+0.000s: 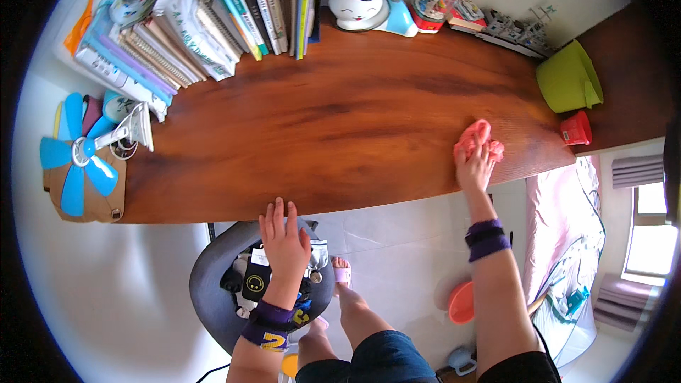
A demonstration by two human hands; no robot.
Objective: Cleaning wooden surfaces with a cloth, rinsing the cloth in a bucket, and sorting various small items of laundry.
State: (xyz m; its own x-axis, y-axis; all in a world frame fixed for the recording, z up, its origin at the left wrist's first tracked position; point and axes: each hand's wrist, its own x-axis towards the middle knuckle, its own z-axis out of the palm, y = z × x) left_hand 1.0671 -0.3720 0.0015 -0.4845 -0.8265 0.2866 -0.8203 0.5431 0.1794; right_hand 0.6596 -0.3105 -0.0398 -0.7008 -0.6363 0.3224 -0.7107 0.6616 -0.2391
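Observation:
A crumpled pink-red cloth (481, 131) lies on the right part of the brown wooden desk (340, 120). My right hand (477, 164) presses down on it, fingers over the fabric. My left hand (285, 240) is at the desk's front edge, its fingers stretched out and holding nothing; the fingertips reach the edge. Beneath that hand stands a grey chair (213, 291) with socks and other small clothing piled on its seat. A dark purple band is on each of my wrists.
Books (262, 10) line the back left. A blue-bladed fan (84, 151) sits at the left end. A white rabbit-eared figure (358, 3), a snow globe (434, 3) and a grey model (516, 32) stand along the back. A green bin (567, 78) and red cup (576, 129) are at right.

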